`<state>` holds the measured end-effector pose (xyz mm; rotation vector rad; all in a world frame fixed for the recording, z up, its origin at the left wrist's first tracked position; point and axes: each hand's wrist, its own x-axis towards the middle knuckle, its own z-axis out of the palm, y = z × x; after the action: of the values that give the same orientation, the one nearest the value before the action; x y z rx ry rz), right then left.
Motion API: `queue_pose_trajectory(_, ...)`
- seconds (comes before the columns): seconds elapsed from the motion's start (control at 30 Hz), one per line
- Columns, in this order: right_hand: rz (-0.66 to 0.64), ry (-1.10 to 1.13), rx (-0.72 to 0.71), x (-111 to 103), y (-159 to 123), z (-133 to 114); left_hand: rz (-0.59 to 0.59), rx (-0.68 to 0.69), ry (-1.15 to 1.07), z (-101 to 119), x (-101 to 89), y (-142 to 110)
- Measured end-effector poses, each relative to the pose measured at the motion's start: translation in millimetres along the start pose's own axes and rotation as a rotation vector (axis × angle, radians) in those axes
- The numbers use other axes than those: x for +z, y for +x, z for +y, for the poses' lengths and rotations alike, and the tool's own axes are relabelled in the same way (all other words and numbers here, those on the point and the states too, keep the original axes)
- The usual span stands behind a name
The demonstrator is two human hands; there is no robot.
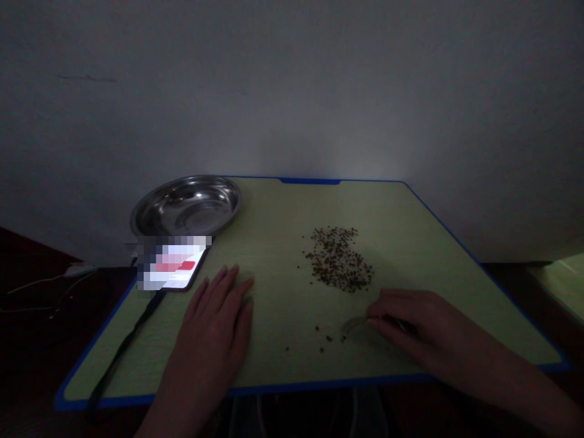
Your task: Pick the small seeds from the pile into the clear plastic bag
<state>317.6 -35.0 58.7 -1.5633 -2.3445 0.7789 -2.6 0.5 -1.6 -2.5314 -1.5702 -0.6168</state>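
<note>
My right hand (420, 325) is closed around the handle of what looks like a small metal spoon (354, 322), whose curved end points left just above or on the tabletop; it is blurred and dim. A few loose dark grains (322, 350) lie beside that end. Beyond it is a pile of mixed pale and dark grains (337, 258), spread thinly on the green tabletop (274, 243). Palm down with fingers apart, my left hand (214, 328) rests on the table's left part, holding nothing, near a lit phone (182, 267).
A shallow stainless steel basin (187, 207) stands at the back left, behind the phone. A black strap (123, 347) runs from the phone over the front left edge. The table has a blue rim and stands against a grey wall (292, 91). Light is low.
</note>
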Motion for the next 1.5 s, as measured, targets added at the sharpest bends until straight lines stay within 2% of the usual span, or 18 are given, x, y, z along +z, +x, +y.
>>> queue_pose_trajectory(0.13, 0.027, 0.009, 0.001, -3.4, -5.2, -4.7, 0.0, -0.007, -0.001, 0.3, -0.1, 0.4)
queue_pose_trajectory(0.27, -0.006, 0.013, 0.004, -3.0, -11.0, -5.7, -0.005, -0.012, -0.008, 0.5, -0.8, 0.8)
queue_pose_trajectory(0.53, 0.025, 0.044, 0.034, -0.5, -8.6, 12.7, -0.009, -0.026, -0.015, 2.5, -1.6, 0.7)
queue_pose_trajectory(0.87, 0.018, 0.043, -0.018, -1.6, -6.2, -2.4, -0.038, -0.044, -0.035, 3.7, -4.2, 1.9)
queue_pose_trajectory(1.3, 0.015, 0.047, 0.016, -1.3, -5.5, 3.7, -0.039, -0.047, -0.04, 6.0, -5.6, 2.2)
queue_pose_trajectory(1.5, 0.015, 0.046, -0.013, -0.5, -4.2, 1.3, -0.033, -0.058, -0.039, 6.2, -4.6, 2.7)
